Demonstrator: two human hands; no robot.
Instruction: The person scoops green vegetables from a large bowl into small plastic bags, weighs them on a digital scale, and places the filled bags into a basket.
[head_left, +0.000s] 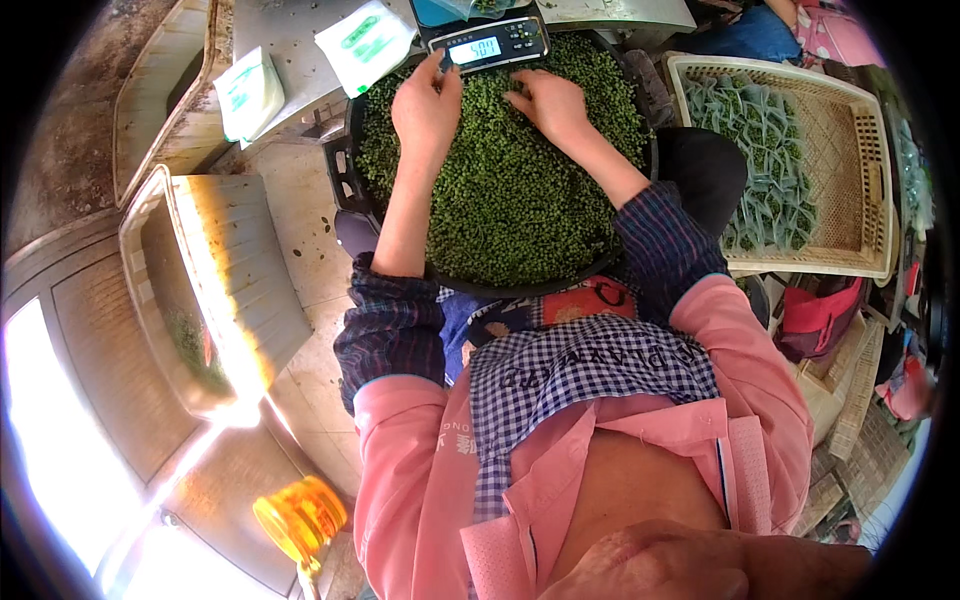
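Observation:
A round black plastic tub (335, 172) holds a heap of small green berries (510, 202) that look like fresh green peppercorns. At its far rim is a digital scale (517, 46) with a lit display. A clear bag (472, 7) with some green in it lies on the scale, partly cut off by the picture's top. My left hand (427, 109) is by the scale's near left corner, thumb and fingers close together; whether they hold anything is unclear. Over the berries, just below the scale, my right hand (551, 105) has thumb and fingertips apart, with nothing visible between them.
Stacks of printed plastic bags (365, 46) (250, 96) lie on the metal table (289, 30) at left. To the right, a cream plastic crate (840, 165) holds rows of filled clear bags (757, 157). A white bin (232, 247) and an orange container (300, 517) are at left. Another person (832, 34) is at upper right.

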